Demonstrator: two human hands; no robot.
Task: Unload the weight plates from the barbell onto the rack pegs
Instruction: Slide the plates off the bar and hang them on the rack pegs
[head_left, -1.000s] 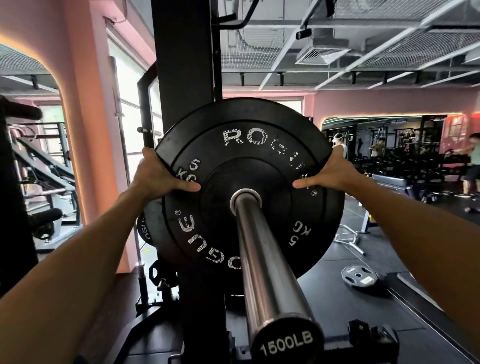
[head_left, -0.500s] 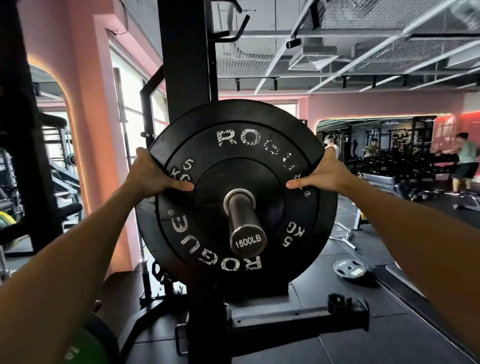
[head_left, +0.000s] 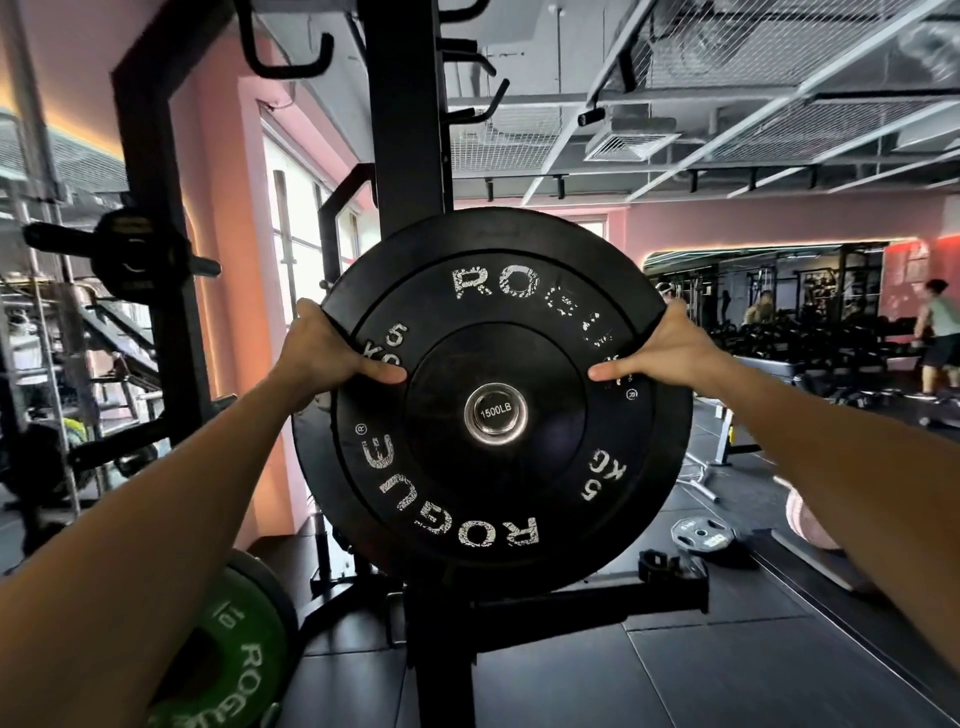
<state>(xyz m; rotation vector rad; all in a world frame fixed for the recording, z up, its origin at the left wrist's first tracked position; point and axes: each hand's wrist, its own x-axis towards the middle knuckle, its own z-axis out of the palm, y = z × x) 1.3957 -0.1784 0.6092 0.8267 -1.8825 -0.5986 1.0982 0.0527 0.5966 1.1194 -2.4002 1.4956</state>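
Head view: your left hand (head_left: 324, 349) and right hand (head_left: 670, 349) each grip opposite rim edges of the black 5 kg plate (head_left: 493, 493), thumbs on its face, plate at the barbell sleeve (head_left: 495, 412) tip

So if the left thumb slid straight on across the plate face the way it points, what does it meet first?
Probably the steel sleeve end stamped 1500LB, at the hub of the black rubber bumper plate the left hand grips.

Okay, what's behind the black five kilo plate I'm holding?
Behind the black plate another black plate's edge shows at lower left, and the rack upright rises above it. The sleeve end fills its hole. Whatever else sits on the sleeve is covered.
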